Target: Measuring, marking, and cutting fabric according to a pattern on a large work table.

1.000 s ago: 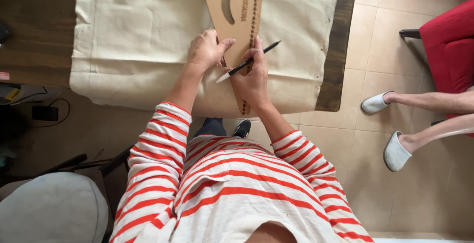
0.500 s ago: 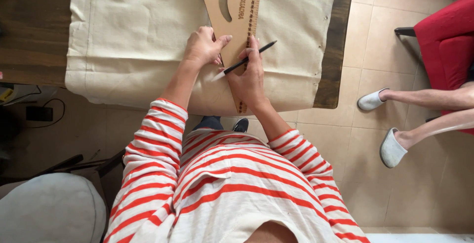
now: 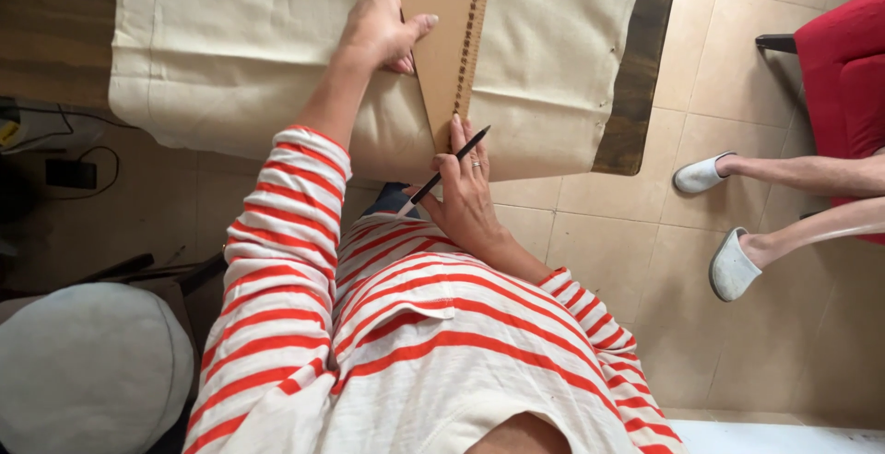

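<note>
A grey cushion (image 3: 88, 371) lies on the floor at far left. Cream fabric (image 3: 258, 39) covers the dark wooden desk (image 3: 55, 30) and hangs over its near edge. The left hand (image 3: 378, 30) presses flat, fingers extended, on the wooden ruler (image 3: 442, 39), apparently to keep it from shifting on the fabric. The right hand (image 3: 466, 191) pinches a black pencil (image 3: 444, 170), tip near the ruler's lower end, which lies along the fabric's near fold. At right, another person's slippered feet (image 3: 719, 224) rest beside a red chair (image 3: 843, 76).
</note>
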